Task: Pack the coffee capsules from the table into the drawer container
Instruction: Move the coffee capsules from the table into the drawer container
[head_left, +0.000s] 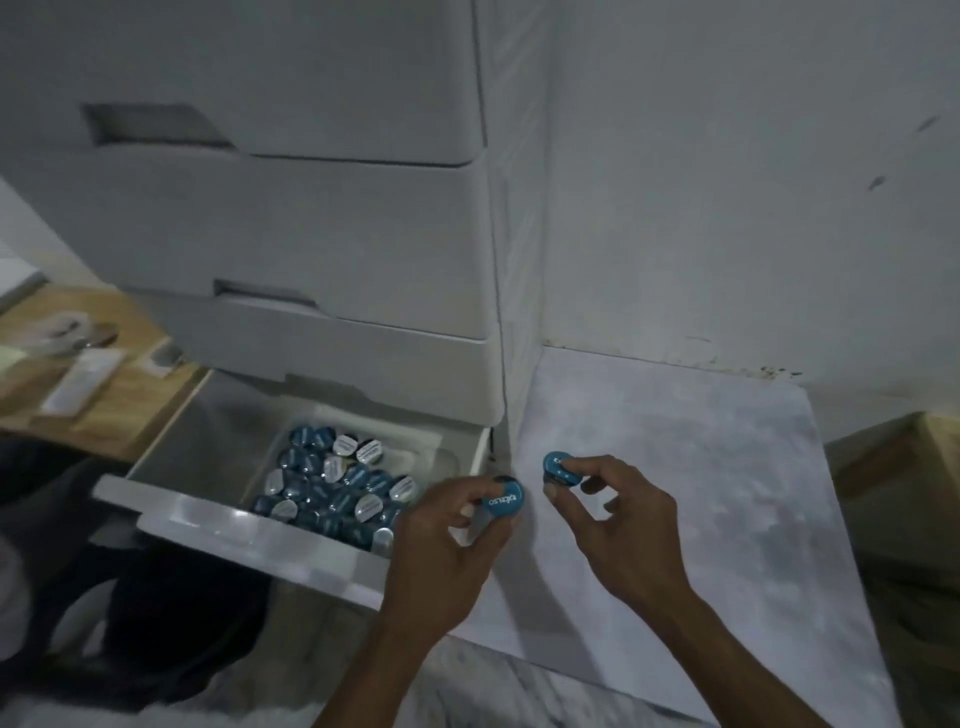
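Note:
The bottom drawer (234, 525) of a white plastic drawer unit stands pulled out. Inside it lies a pile of several blue and silver coffee capsules (337, 488). My left hand (447, 540) hovers at the drawer's right front corner and holds a blue capsule (503, 500) between thumb and fingers, lid facing up. My right hand (618, 514) is just to the right, over the white table top, pinching another blue capsule (560, 466) at its fingertips. The two hands are close together but apart.
The drawer unit (322, 218) has two shut drawers above the pulled-out one. The white marbled table surface (701, 467) runs back to a white wall. A wooden desk (109, 374) with small packets lies at left. A dark shape sits under the drawer.

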